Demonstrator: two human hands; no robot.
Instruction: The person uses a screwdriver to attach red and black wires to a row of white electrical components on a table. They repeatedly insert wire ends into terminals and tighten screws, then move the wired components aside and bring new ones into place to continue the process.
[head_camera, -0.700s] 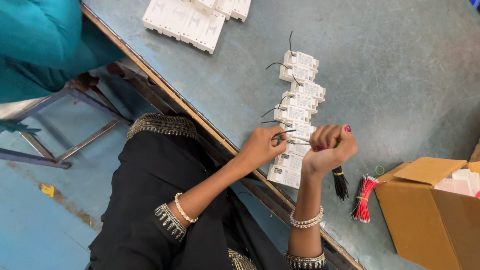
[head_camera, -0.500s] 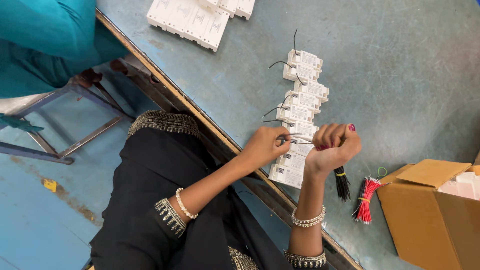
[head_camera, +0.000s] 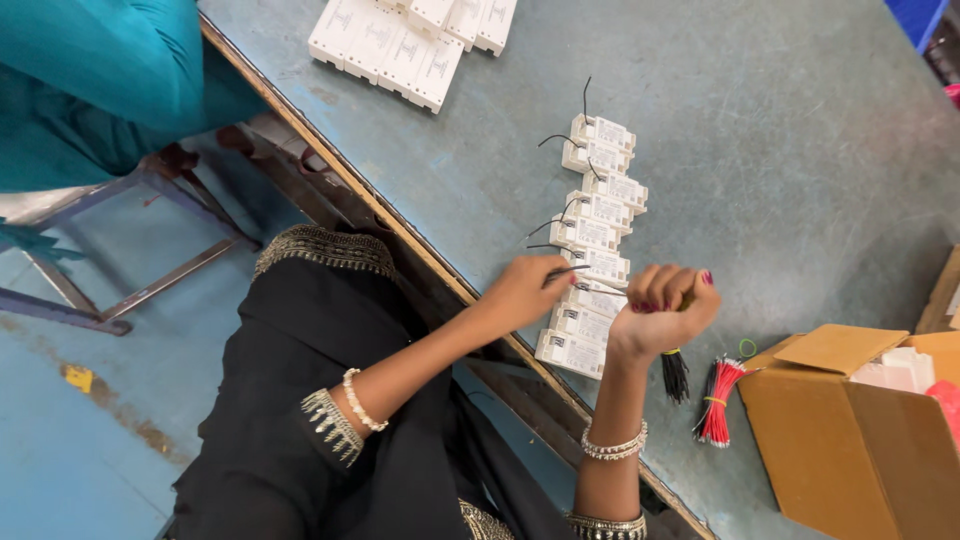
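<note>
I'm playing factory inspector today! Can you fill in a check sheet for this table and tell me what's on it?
Surface: grey-blue table, scuffed.
Job's things: row of small white boxes with black leads; thin black wire pinched in the left hand.
Clutter: stack of white boxes; open cardboard box.
Grippers: right hand fisted around a black wire bundle.
Cables: red wire bundle lying on the table.
Surroundings: another person's teal sleeve; metal stool frame; blue floor.
</note>
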